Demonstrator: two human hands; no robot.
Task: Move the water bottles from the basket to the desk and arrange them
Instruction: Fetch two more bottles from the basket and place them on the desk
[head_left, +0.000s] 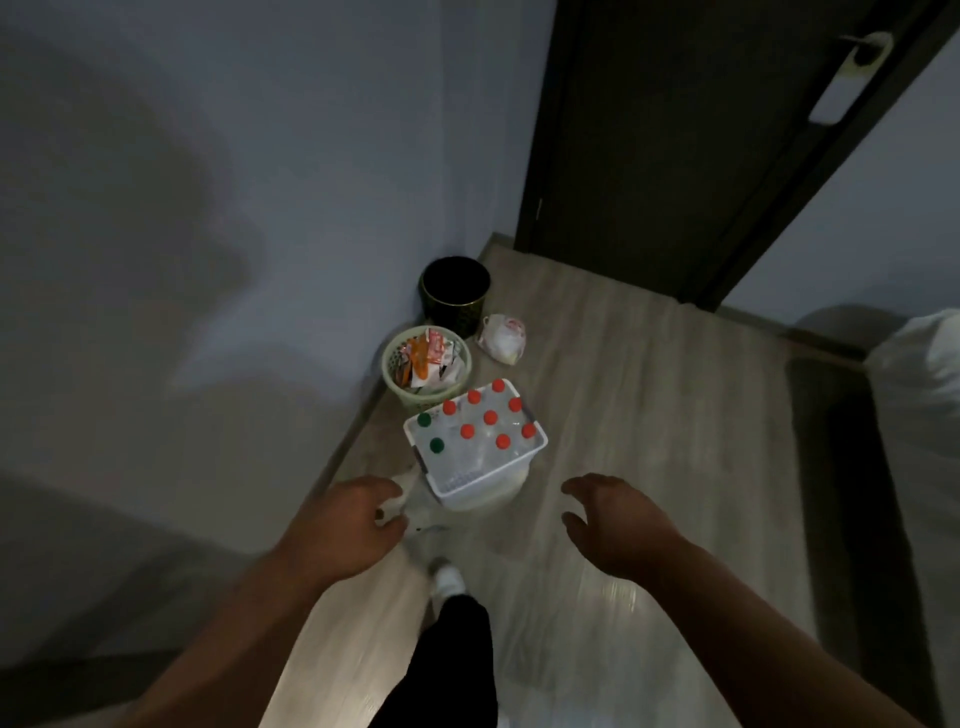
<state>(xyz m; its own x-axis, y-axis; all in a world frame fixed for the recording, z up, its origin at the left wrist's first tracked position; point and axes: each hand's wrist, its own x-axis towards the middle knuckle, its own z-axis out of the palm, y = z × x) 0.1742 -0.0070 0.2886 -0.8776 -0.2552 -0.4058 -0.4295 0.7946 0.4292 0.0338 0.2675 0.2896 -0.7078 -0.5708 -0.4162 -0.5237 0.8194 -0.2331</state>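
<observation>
A black waste bin (455, 293) stands against the wall. Just beside it: a pale round basket (427, 370) (filled with wrappers) and a knotted plastic bag (502, 336) on the wooden floor (649, 415).

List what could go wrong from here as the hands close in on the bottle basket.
The white basket is packed with capped bottles; lifted whole, it may be heavy and tip. The left hand and right hand are both open and empty. A full waste bin stands close behind and could be knocked. Dim light makes the grip harder to judge.
</observation>
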